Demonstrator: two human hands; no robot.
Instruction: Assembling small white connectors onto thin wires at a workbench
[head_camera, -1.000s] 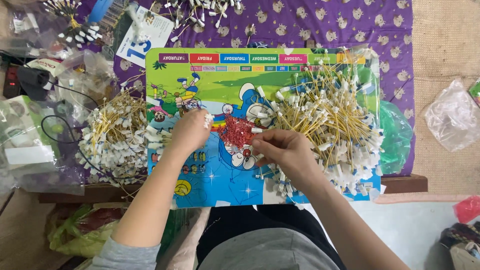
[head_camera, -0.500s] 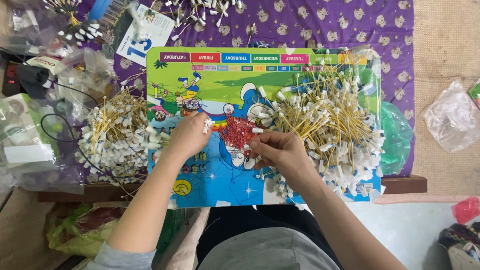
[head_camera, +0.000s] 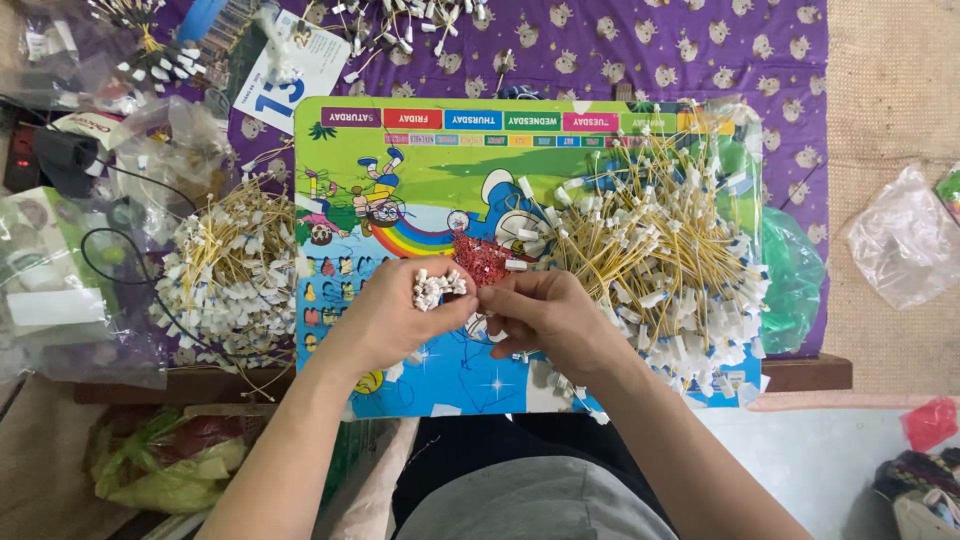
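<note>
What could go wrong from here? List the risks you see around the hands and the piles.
1. The left hand holds a loose cluster of small white connectors on its fingers; tilting it could scatter them.
2. The big heap of yellow wires lies right beside the right hand; a sleeve or wrist could snag and drag strands.
3. The second wire pile sits near the edge of the colourful mat by black cables; they may tangle.

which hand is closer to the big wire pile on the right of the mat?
Right. The right hand sits at the edge of the wire pile; the left hand, holding white connectors, is farther off, beyond the right hand.
</note>
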